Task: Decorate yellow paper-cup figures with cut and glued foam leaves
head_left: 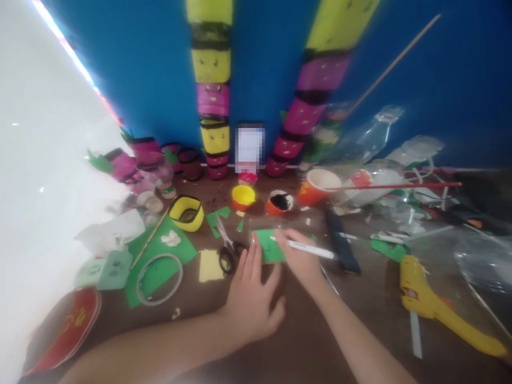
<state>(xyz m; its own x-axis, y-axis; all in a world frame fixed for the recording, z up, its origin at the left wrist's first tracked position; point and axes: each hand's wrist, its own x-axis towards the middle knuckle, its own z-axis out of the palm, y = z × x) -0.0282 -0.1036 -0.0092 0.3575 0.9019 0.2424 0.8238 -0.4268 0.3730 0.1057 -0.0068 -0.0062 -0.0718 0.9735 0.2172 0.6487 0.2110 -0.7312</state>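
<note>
A small green paper piece (267,244) lies on the brown table at the middle. My left hand (256,290) rests palm down, fingers stretched out, with its fingertips at the paper's lower left edge. Pinched in my right hand (300,255) is a white marker pen (314,248), its tip at the paper and its body pointing right. Scissors with black handles (226,250) lie just left of my left fingertips, blades apart. Beside them is a cream paper square (211,265). Blur hides any fine marks on the green paper.
Behind the paper stand a yellow paint cup (243,197) and a black paint cup (280,202). A yellow glue gun (424,293) lies at right, near clear plastic bottles. Left are a tape ring (160,279) and green sheet (152,248). Decorated columns (214,98) rise against the blue wall.
</note>
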